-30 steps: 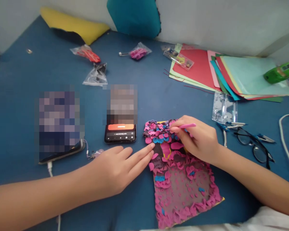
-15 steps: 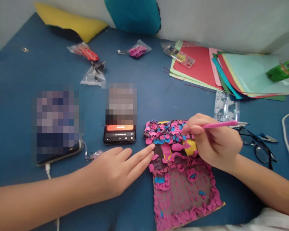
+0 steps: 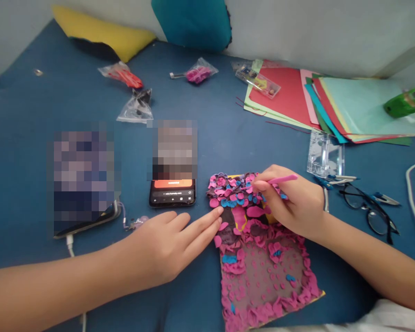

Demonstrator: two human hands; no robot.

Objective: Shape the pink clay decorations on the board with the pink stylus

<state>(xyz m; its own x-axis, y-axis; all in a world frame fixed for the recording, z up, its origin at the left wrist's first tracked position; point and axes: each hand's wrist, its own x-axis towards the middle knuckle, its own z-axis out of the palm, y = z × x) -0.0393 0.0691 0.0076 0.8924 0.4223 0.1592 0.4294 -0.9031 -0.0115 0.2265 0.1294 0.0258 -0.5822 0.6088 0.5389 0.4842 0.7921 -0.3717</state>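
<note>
A clay picture on a yellow-edged board lies before me, covered with pink, dark purple and blue clay bits. My left hand rests at its left edge, fingers stretched out and two fingertips touching the clay. Over the upper part, my right hand pinches a thin pink modelling tool. The tool's working tip is hidden by my fingers, close to the band of small pink and blue petals. Part of the yellow patch lies under my right hand.
Left of the picture are a phone and a blurred-out device with a white cable. Glasses and metal-tipped tools lie to the right. Behind are bagged red clay, black clay, magenta clay and coloured paper.
My right hand has shifted left across the upper clay, and the tool it holds is turned, its tip now hidden. My left hand keeps its place.
</note>
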